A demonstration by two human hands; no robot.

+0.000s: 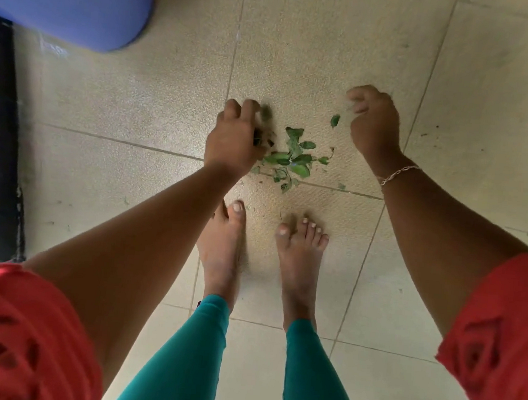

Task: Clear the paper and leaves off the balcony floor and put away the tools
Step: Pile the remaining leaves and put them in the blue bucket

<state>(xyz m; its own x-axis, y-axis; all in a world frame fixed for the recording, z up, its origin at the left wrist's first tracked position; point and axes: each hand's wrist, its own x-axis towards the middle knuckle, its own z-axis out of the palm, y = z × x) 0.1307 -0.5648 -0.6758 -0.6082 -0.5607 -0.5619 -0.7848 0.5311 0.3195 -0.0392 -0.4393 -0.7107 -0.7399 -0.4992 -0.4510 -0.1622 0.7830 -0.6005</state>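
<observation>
Two hands reach down over one small pile of green leaves [292, 160] on beige floor tiles [136, 107], just beyond two bare feet [223, 244]. The left hand [233, 138] curls round dark, blurred scraps [264, 137]. The right hand [373, 123] is curled, contents unclear. One stray leaf [335, 120] lies beside it. One blue barrel [81, 5] stands far left.

head-worn wide-angle view, looking steeply down, floor [303, 42] close below

A heap of leaves [289, 160] lies on the floor [460, 89], across a tile joint, just ahead of the person's feet [301, 255]. The left grip [233, 138] is at the heap's left edge. The right grip [373, 120] is off to the heap's right and farther forward, with a lone leaf [335, 120] between them. A drum [81, 5] stands far ahead on the left.
</observation>
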